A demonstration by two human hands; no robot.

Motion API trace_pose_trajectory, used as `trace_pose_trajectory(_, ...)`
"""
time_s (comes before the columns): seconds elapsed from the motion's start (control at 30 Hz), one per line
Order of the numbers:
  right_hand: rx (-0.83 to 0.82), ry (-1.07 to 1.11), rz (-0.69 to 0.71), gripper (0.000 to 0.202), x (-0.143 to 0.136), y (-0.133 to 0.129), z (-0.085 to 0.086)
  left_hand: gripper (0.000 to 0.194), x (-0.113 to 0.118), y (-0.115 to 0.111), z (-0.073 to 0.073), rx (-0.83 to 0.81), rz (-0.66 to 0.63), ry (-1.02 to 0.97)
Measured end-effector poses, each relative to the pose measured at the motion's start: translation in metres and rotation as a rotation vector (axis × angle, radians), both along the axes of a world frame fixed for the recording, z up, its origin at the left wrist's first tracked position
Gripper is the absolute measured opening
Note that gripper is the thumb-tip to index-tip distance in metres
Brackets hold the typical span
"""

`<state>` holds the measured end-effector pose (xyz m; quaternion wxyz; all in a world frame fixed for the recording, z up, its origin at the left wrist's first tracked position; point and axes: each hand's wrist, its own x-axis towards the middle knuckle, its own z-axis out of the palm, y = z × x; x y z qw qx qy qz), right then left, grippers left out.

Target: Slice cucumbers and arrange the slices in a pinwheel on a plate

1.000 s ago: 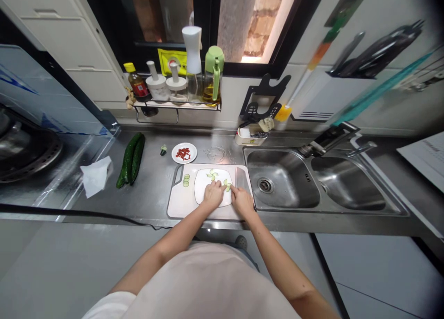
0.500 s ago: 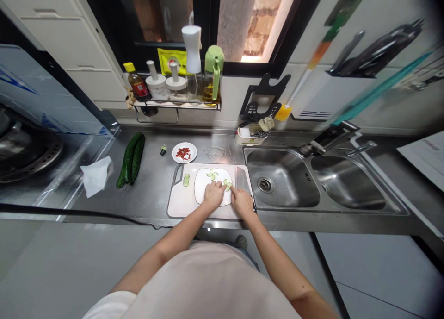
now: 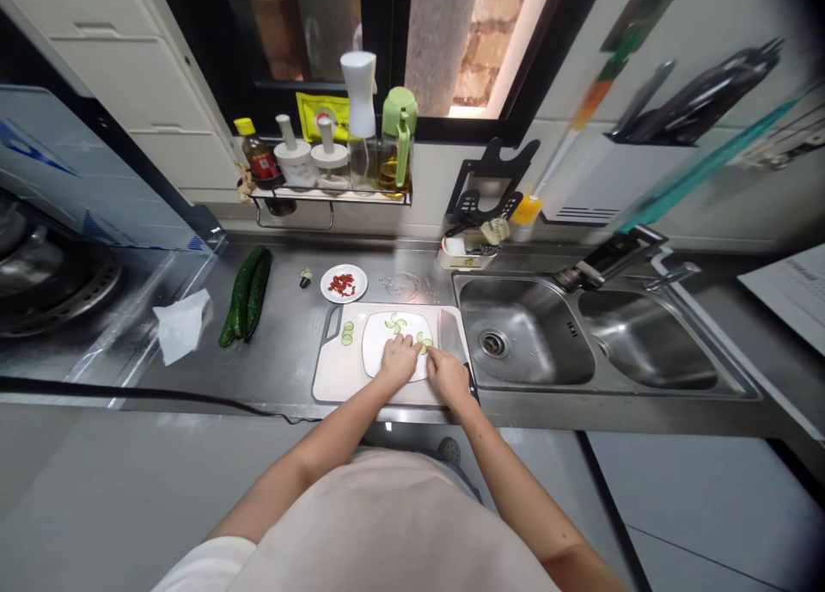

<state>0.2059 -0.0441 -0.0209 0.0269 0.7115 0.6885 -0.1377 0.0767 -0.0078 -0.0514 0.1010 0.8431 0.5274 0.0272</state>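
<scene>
On a light cutting board [image 3: 331, 373] lies a white plate [image 3: 372, 351]. My left hand [image 3: 399, 360] is over the plate, its fingers curled and a fingertip at a small fan of cucumber slices [image 3: 424, 341]. From the other side, my right hand [image 3: 447, 375] has its thumb and finger closed at the same slices. Farther up the plate is another swirl of cucumber pieces [image 3: 395, 322]. Several round cucumber slices [image 3: 347, 333] overlap at the board's left. A knife [image 3: 451, 330] rests on the right of the board, its black handle partly behind my right hand.
Two whole cucumbers [image 3: 246, 296] and a crumpled white tissue [image 3: 183, 326] lie to the left. Behind the board stand a small plate of red bits [image 3: 326, 293] and cucumber end pieces [image 3: 305, 277]. A double sink [image 3: 528, 330] is at the right, below wall-hung utensils.
Both hands stay at the same cucumber slices, with only slight finger movement. The whole view has shifted a little.
</scene>
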Motion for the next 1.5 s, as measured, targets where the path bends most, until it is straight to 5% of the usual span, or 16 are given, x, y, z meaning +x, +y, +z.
trace_pose_trajectory(0.43,0.098,0.115,-0.041,0.038,0.014,-0.019,-0.005,0.030,-0.009,-0.012,0.015,-0.041,0.166,-0.165)
trace_pose_trajectory(0.8,0.153,0.212,-0.025,0.036,0.008,-0.025,-0.009,0.026,-0.066,-0.036,0.009,0.013,0.452,-0.441)
trace_pose_trajectory(1.13,0.177,0.263,0.003,0.036,0.006,-0.025,-0.013,0.027,-0.119,-0.023,-0.001,-0.018,0.867,-0.332)
trace_pose_trajectory(1.5,0.199,0.320,0.014,0.036,0.007,-0.030,-0.013,0.034,-0.121,-0.005,-0.005,-0.047,0.924,-0.223)
